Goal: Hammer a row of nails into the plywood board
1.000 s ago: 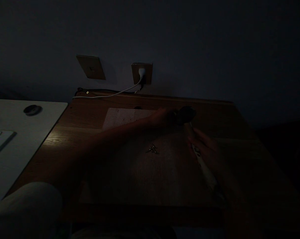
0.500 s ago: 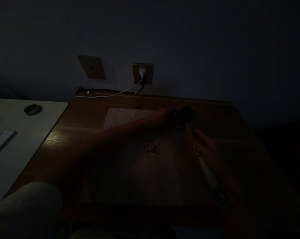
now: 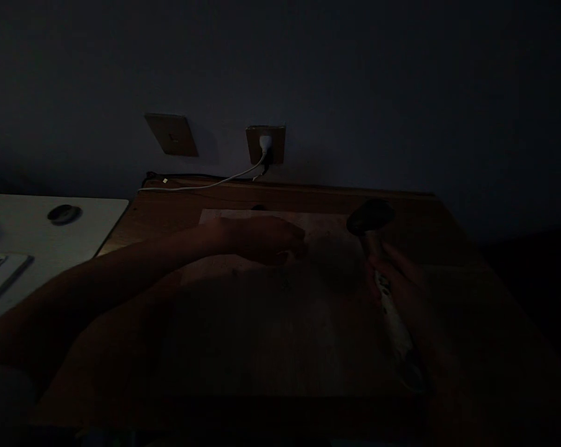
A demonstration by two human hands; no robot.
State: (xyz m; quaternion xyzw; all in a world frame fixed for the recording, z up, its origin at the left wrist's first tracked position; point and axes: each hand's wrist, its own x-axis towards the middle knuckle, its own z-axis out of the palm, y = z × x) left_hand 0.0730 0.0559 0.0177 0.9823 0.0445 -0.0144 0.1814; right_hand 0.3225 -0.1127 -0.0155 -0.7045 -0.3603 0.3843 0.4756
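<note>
My right hand (image 3: pixel 392 273) grips the white handle of a hand tool (image 3: pixel 394 316), whose dark rounded head (image 3: pixel 370 217) sticks up past my fingers. My left hand (image 3: pixel 266 239) rests curled on a pale sheet (image 3: pixel 327 230) on the wooden desk (image 3: pixel 448 248), to the left of the tool head. Its fingers point right and do not touch the tool. The small metal pieces seen earlier do not show in this dark frame. Whether my left hand holds them, I cannot tell.
A white cable runs from a plug in a wall socket (image 3: pixel 265 144) along the desk's back edge. A wall plate (image 3: pixel 171 135) sits to its left. A white table (image 3: pixel 89 214) at left holds a dark round object (image 3: pixel 64 214) and a flat device (image 3: pixel 1 276).
My left hand has moved left and down from the tool head to the sheet. The tool has shifted slightly right. The metal pieces no longer show. My view has tilted slightly.
</note>
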